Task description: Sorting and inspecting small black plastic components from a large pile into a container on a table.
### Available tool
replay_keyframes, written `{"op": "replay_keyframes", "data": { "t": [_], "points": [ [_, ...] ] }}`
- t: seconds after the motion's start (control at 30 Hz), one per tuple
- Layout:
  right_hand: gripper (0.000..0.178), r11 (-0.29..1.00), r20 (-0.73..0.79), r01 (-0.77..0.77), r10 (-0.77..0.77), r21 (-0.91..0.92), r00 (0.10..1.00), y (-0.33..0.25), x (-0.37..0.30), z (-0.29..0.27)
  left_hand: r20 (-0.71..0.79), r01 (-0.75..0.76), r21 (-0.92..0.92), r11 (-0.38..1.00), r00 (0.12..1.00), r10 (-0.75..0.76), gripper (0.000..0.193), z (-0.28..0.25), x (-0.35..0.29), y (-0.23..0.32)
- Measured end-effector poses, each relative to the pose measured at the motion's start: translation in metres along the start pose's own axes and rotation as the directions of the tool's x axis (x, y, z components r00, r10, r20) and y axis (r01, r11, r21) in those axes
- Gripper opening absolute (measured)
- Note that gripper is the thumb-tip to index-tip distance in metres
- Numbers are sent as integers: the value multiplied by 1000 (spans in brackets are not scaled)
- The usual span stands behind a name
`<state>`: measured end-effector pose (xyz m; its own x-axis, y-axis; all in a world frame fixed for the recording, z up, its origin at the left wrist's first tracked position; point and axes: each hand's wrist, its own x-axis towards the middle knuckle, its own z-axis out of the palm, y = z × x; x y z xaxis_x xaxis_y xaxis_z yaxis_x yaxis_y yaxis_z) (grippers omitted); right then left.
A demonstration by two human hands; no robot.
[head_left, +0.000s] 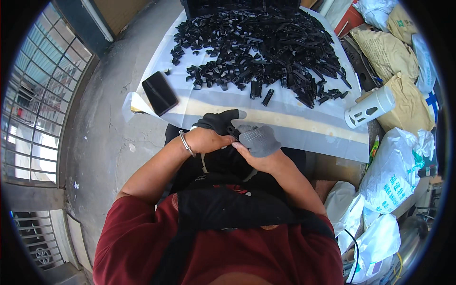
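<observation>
Black parts [266, 52], dotted grey glove [261, 141], maroon shirt [127, 237]

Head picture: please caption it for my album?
Gloved left hand and right hand hold a black part near a table of black pieces.

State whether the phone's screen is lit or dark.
Dark: the phone shows a plain black face with no lit display. Whether it is powered off or only asleep, cannot tell.

Can't really make out the black piece [232, 132], mostly buried between the hands [259, 141]. Black bin [228, 6] gets chopped off up top too.
</observation>
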<state>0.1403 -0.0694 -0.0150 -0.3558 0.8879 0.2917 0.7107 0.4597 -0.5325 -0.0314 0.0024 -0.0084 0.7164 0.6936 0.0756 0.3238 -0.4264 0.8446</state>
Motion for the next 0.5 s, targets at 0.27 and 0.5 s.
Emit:
{"op": "replay_keyframes", "data": {
  "t": [0.27, 0.5],
  "points": [
    [14, 997, -405, 62, -79, -53, 911, -5, 15, 13, 31, 442, -757, 482, 760, -649, 54, 28, -13, 18],
    [17, 998, -442, 54, -39, 21, 896, -10, 12, -5, -244, 182, -519, 835, 905, -349, 34, 25, -8, 9]
  ]
}}
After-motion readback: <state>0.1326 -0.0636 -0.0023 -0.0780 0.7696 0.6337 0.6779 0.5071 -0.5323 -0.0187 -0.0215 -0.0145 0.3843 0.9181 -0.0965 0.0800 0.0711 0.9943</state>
